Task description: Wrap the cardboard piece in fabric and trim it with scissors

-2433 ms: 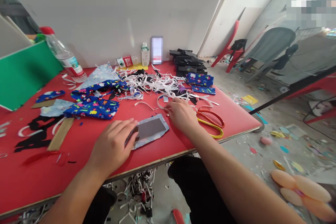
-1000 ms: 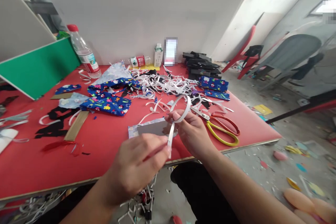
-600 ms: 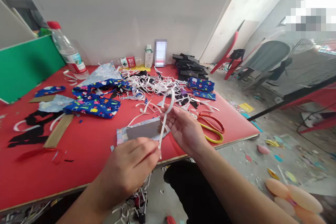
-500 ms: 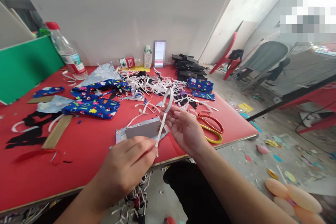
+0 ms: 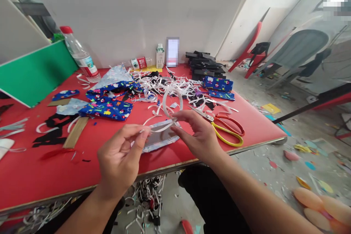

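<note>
A white strip (image 5: 163,106), bent into a loop at its far end, is stretched between both hands above the table's front. My left hand (image 5: 122,153) pinches one end of it between thumb and fingertips. Where the loop closes, my right hand (image 5: 199,133) grips the strip between thumb and forefinger. Beneath them lies a grey rectangular piece (image 5: 157,137) edged with light patterned cloth, partly hidden by my left fingers. Scissors (image 5: 221,126) with one red and one yellow handle rest just right of my right hand.
Behind the hands spreads a heap of white strips (image 5: 175,87). Blue patterned cloth (image 5: 109,109) lies left, folded blue pieces (image 5: 218,84) right. Black pieces (image 5: 205,64) are stacked at the back. A tall bottle (image 5: 82,60) stands beside a green board (image 5: 38,73). Scraps litter the floor.
The strip has swung from a steep slant to nearly level between my hands. My right hand has turned and closed on it. The view has shifted, uncovering the scissors' blades.
</note>
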A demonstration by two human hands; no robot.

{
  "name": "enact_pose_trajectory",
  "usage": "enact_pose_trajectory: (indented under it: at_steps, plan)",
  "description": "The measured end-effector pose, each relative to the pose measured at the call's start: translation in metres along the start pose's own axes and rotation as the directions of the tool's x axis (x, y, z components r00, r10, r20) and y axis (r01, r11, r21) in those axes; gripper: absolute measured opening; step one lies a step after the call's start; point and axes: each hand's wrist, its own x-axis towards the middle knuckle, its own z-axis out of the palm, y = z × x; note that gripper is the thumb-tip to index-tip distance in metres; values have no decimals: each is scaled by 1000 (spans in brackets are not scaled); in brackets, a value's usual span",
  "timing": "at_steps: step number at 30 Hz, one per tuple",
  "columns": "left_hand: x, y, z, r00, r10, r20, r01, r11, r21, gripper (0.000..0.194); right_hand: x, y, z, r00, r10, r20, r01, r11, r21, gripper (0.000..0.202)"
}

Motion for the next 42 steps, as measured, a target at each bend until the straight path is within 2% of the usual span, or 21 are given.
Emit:
enact_pose_trajectory:
  at_steps: [3, 7, 9, 12, 14, 16, 17, 18, 19, 20, 21, 23, 26, 27, 29, 32, 33, 35, 39, 40, 42]
  plan:
    - [4, -5, 2, 977, -171, -131, 154, 980, -129, 7, -1, -10, -4, 981, -170, 94, 191, 936, -297, 4]
    - [12, -12, 3, 940, -284, -190, 240, 944, -227, 4, -3, -26, -4, 963, -218, 161, 267, 861, -432, 3]
    - [15, -13, 0, 949, -237, -210, 200, 963, -183, 5, -5, -31, -4, 961, -183, 207, 255, 876, -410, 15]
    - [23, -11, -11, 968, -78, -239, 65, 996, -65, 21, -5, -34, -6, 961, -119, 248, 212, 895, -393, 37]
    - [29, -9, -19, 984, 24, -177, -7, 995, 99, 31, -3, -33, -11, 973, -118, 197, 193, 887, -420, 39]
    - [34, -6, -21, 997, 42, 63, -62, 928, 368, 35, 0, -34, -16, 989, -114, 97, 146, 880, -452, 38]
    - [38, -4, -18, 973, -15, 229, -104, 860, 499, 38, 2, -34, -18, 994, -99, 48, 110, 880, -462, 37]
    - [42, -1, -12, 915, -120, 385, -153, 779, 608, 41, 3, -35, -19, 997, -77, 4, 70, 881, -469, 36]
    - [47, 1, -4, 830, -248, 500, -197, 709, 678, 46, 4, -35, -20, 998, -61, -34, 38, 883, -468, 36]
    - [54, 3, 7, 740, -372, 560, -229, 644, 730, 53, 5, -34, -20, 997, -53, -59, 20, 887, -462, 36]
    - [63, 4, 18, 650, -497, 575, -249, 575, 779, 62, 6, -33, -20, 996, -51, -76, 11, 892, -452, 32]
    - [87, 2, 41, 569, -574, 588, -259, 554, 791, 70, 8, -30, -19, 992, -51, -114, -1, 907, -421, 18]
    - [124, -7, 67, 422, -670, 610, -228, 573, 787, 57, 11, -24, -20, 974, 72, -215, -126, 960, -248, 10]
    - [133, -10, 71, 381, -688, 617, -204, 589, 782, 51, 11, -22, -21, 961, 129, -243, -173, 970, -170, 12]
    - [142, -15, 75, 354, -671, 651, -141, 650, 747, 41, 11, -21, -23, 940, 213, -266, -230, 972, -37, 14]
    - [138, -15, 68, 419, -581, 698, -10, 766, 643, 24, 10, -22, -26, 931, 250, -266, -241, 968, 68, 17]
    - [136, -14, 64, 455, -555, 696, 41, 795, 606, 24, 10, -23, -28, 928, 262, -265, -242, 965, 104, 18]
    - [134, -11, 56, 560, -525, 641, 154, 826, 542, 22, 10, -26, -29, 922, 287, -260, -249, 953, 170, 22]
    - [153, -9, 40, 814, -468, 344, 352, 868, 350, 23, 12, -27, -28, 906, 349, -239, -280, 918, 280, 29]
    - [159, -9, 37, 861, -441, 252, 371, 885, 280, 24, 13, -27, -27, 901, 363, -238, -286, 909, 303, 29]
    - [168, -5, 31, 914, -394, 98, 377, 913, 156, 25, 14, -25, -27, 891, 383, -243, -291, 894, 342, 30]
